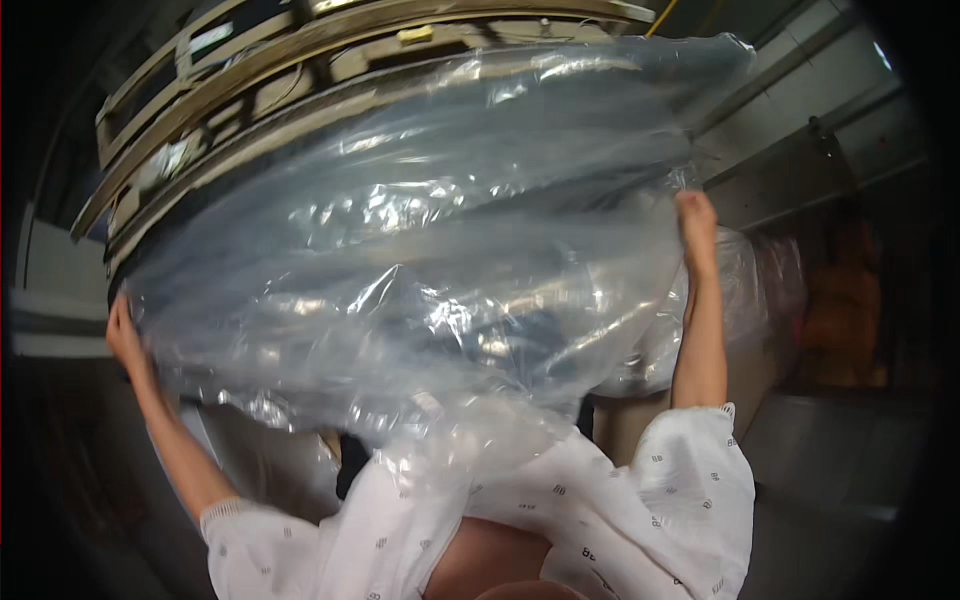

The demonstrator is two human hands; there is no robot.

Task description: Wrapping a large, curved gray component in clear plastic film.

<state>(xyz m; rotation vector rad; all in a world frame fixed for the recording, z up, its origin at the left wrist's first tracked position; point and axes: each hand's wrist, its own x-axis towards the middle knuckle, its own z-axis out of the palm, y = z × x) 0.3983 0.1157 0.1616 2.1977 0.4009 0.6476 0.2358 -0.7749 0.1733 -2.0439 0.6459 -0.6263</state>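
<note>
Clear plastic sheet [400, 215] is held spread between both hands, in front of the body. Left hand [127, 338] grips its left edge; right hand [697, 222] is closed on the right edge. Spreading appears largely done; creases remain, and the near edge bunches against the white shirt [560, 500]. What supports the sheet, if anything, cannot be told. Wooden slats [235, 82] stand beyond; more plastic [750, 290] lies right, near a blurred orange object [842, 310].

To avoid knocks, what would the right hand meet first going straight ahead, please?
Probably the plastic that the right hand holds, since its far part spreads ahead, though depth is unclear.
</note>
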